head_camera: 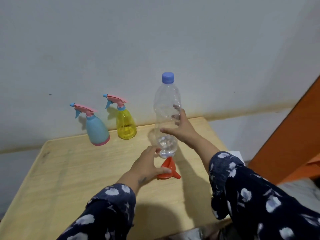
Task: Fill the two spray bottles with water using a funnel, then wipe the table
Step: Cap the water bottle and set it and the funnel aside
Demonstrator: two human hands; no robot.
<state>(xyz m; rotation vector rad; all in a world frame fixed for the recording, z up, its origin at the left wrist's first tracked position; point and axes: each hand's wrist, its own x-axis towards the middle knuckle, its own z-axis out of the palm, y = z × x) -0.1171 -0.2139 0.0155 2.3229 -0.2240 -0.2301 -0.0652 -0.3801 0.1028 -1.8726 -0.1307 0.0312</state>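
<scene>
A tall clear plastic bottle (167,108) with a blue cap stands upright near the table's middle, with a little water at its bottom. My right hand (181,127) wraps its lower middle from the right. An orange funnel (168,168) lies on its side just in front of the bottle, and my left hand (147,163) rests on its left rim, thumb on the edge. Two spray bottles with pink and blue trigger heads stand at the back by the wall: a light blue one (97,130) on the left and a transparent yellow one (125,124) to its right.
The light wooden table (69,170) stands against a grey-white wall. An orange piece of furniture (294,135) rises at the right, beyond the table's right edge. A patterned fabric surface (303,189) lies at the lower right.
</scene>
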